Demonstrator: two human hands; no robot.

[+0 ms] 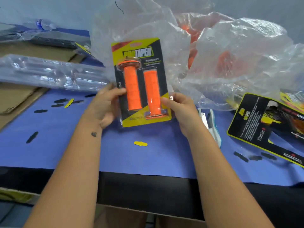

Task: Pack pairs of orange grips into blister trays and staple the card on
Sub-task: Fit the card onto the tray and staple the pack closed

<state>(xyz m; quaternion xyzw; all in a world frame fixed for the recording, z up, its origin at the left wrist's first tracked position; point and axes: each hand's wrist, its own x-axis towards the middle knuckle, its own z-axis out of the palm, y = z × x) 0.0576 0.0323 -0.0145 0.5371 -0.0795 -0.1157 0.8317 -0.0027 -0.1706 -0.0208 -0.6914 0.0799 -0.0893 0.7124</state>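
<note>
Left hand (105, 104) and right hand (177, 107) pinch the filled pack (139, 83) by its edges — upright, probably for checking — stapler (210, 122) waits nearby

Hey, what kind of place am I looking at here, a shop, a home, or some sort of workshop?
Most likely a small packing workbench. Both hands hold a filled blister pack of orange grips; a stack of empty clear trays lies at the left, printed backing cards at the right, and a plastic bag of loose grips behind.

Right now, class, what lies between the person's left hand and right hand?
In the head view, the blister pack with two orange grips lies between the left hand and right hand, both holding its edges.
</note>
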